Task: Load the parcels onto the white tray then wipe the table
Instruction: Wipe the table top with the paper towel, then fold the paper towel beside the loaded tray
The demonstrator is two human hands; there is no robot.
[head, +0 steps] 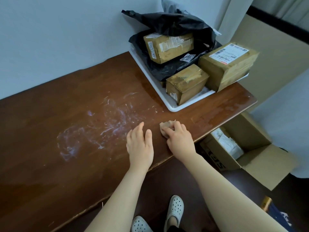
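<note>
While three boxes (187, 83) fill the tray (173, 107), right hand (179, 139) clamps one cloth (164, 128); left hand (139, 144) lies flat, fingers apart.

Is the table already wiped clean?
No, white smears still streak the table left of the left hand, while the right hand presses a cloth beside them.

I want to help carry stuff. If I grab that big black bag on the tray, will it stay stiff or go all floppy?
Probably floppy: the black bag is crinkled, thin-looking plastic, slumped over the white tray. It may slip in your grip, since it looks glossy. A taped box rests on it, so tugging could tip that box.
</note>
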